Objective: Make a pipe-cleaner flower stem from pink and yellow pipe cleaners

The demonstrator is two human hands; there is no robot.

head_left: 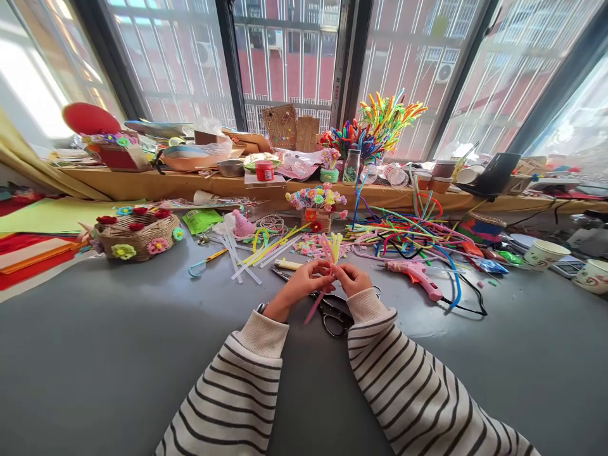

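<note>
Near the middle of the table, my left hand [306,282] and my right hand [352,278] meet with fingertips pinched together. Between them is a small bundle of thin, translucent pink and yellow strips [336,246]. Its pink end slants down below my left fingers, and the yellow tips fan out above. Which hand bears more of the bundle is hard to tell. Below my hands lie scissors [335,323] with dark handles, partly covered. A pale yellow stick [287,265] rests just beyond my left hand. Small pastel pieces [304,247] are heaped behind the bundle.
To the right lies a pink glue gun [418,275] with a black cord. Behind it is a tangle of coloured pipe cleaners [408,231]. Clear sticks [242,256] and a woven basket [137,237] with flowers are at left. A small flower pot [317,218] stands behind. Paper cups [545,253] sit far right.
</note>
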